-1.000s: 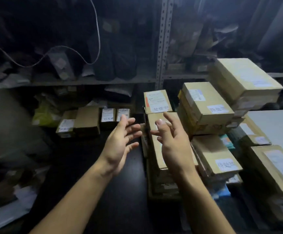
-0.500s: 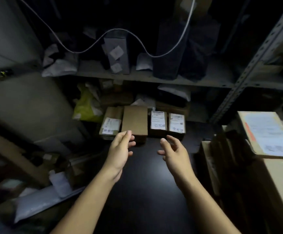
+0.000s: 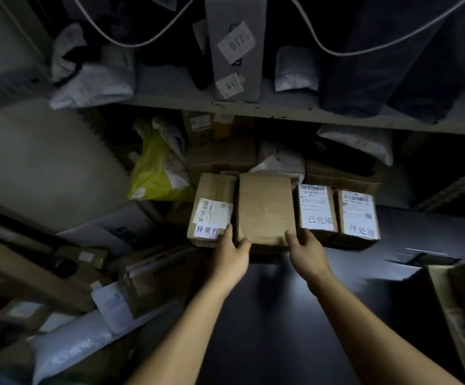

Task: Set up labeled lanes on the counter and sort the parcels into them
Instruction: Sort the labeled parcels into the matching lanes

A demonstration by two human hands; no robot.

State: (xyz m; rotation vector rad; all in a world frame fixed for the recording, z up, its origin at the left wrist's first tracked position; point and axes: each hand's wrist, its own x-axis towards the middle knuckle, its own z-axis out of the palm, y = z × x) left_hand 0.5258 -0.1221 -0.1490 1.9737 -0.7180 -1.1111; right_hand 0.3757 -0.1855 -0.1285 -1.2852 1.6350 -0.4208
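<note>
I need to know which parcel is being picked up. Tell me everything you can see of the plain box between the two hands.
The plain box is brown cardboard, top face bare of labels, slightly creased. It lies flat on the dark counter, second in a row of four, close between labeled boxes. The left hand grips its near left corner; the right hand touches its near right corner.

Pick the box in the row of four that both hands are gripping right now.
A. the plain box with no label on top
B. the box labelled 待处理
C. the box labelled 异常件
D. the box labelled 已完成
A: the left hand and right hand grip the near corners of the plain box, which sits between the 异常件 box and the 已完成 box.
</note>
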